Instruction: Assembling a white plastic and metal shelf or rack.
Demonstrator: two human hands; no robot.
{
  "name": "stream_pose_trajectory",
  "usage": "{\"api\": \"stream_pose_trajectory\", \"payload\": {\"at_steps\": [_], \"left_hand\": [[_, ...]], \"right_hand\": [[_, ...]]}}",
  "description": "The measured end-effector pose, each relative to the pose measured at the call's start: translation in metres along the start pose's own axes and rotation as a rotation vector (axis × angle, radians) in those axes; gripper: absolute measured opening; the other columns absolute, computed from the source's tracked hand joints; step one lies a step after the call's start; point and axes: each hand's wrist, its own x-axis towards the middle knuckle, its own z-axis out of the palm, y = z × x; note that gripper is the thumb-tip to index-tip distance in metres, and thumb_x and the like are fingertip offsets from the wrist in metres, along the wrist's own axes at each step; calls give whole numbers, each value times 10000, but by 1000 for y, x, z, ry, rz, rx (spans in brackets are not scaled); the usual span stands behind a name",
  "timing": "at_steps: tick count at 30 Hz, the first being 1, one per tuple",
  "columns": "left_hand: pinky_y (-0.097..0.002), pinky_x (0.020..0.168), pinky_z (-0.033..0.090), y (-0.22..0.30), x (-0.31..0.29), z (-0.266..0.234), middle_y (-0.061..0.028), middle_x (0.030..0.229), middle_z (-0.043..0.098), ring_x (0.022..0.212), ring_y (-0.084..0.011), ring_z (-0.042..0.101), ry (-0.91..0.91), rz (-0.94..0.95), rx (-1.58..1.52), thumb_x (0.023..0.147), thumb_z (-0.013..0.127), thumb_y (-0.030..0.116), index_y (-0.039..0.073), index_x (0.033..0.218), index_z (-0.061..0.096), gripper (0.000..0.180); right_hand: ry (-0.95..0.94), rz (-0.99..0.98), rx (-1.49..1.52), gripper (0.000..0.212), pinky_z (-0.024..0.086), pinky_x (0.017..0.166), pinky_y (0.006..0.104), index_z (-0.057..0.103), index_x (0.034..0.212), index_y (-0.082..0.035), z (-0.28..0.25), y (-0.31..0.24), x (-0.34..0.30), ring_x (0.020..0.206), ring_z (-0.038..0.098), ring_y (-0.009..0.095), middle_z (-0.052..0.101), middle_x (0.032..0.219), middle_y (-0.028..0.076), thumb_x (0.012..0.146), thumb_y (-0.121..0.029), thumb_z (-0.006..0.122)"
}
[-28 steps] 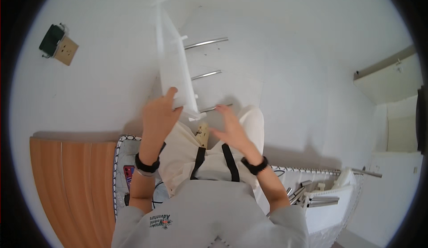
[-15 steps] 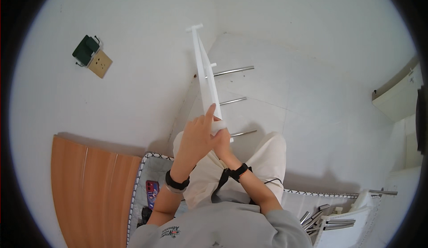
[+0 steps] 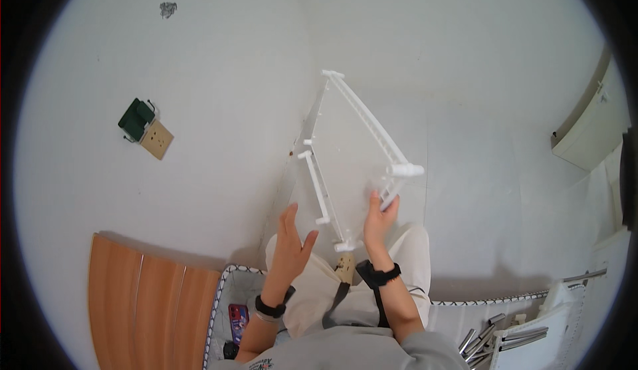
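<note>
A beige wall socket plate (image 3: 157, 139) sits on the wall at the left, with one green holder (image 3: 137, 119) just beside it and a dark scribbled mark (image 3: 168, 9) higher up. One orange-brown slatted board (image 3: 153, 297) leans at the lower left. Next to it, inside a grey pad (image 3: 229, 283) with black-and-white edging, lies one phone (image 3: 238, 322). At the lower right, a loose bundle of metal tubes (image 3: 478, 345) rests by one white panel (image 3: 535, 347); the tubes overlap too much to count fairly. One pale cabinet (image 3: 588, 137) stands at the far right. The wearer's two legs spread below the work, and one beige shoe (image 3: 344, 268) shows between them, partly behind the near corner of the white frame.

That one white frame (image 3: 369, 119) is held up, tilted, in front of the person, hiding part of the floor and wall; six tubular ends show along it. Of the two hands, the right hand (image 3: 379, 227) is closed around its short near-right side. The left hand (image 3: 290, 247) is open, thumb apart, holding nothing, near the left side of the frame without touching it. Each wrist wears one black band (image 3: 270, 307).
</note>
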Motion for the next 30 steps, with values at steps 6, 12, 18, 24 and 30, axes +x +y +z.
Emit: {"api": "stream_pose_trajectory", "payload": {"at_steps": [6,12,18,24,30], "left_hand": [[-409,995,274,-8,-9,41,-273,1284,294,1189,-401,319,-22,-43,-201,852,539,164,-69,1293,209,598],[-387,1015,254,13,-1,66,-257,1280,337,1200,-364,338,-236,74,-308,847,533,129,-71,1284,248,559],[-361,1030,235,22,7,74,-216,1294,342,1221,-307,335,-333,12,-340,866,483,104,-51,1289,262,502],[-366,1007,269,23,11,91,-180,1306,343,1210,-277,360,-362,-54,-338,889,443,108,-9,1302,269,463],[-372,977,308,14,11,106,-166,1310,341,1179,-273,402,-404,-65,-392,902,434,130,9,1306,264,455]], "right_hand": [[81,-107,130,288,395,735,242,485,1062,3,-43,-61,14,812,491,100,547,913,37,852,-172,577],[280,-238,398,276,414,716,237,487,1068,-4,-100,-99,32,807,507,91,551,912,33,841,-125,586],[510,-383,368,279,428,703,233,479,1064,-19,-217,-139,12,778,525,104,541,880,29,841,-143,590],[854,-624,232,338,470,799,333,486,1096,11,-340,-191,-62,914,569,210,566,1023,112,882,-249,508],[1251,-908,221,374,470,864,365,434,1161,53,-393,-233,-123,1016,531,245,522,1121,144,908,-221,462]]}}
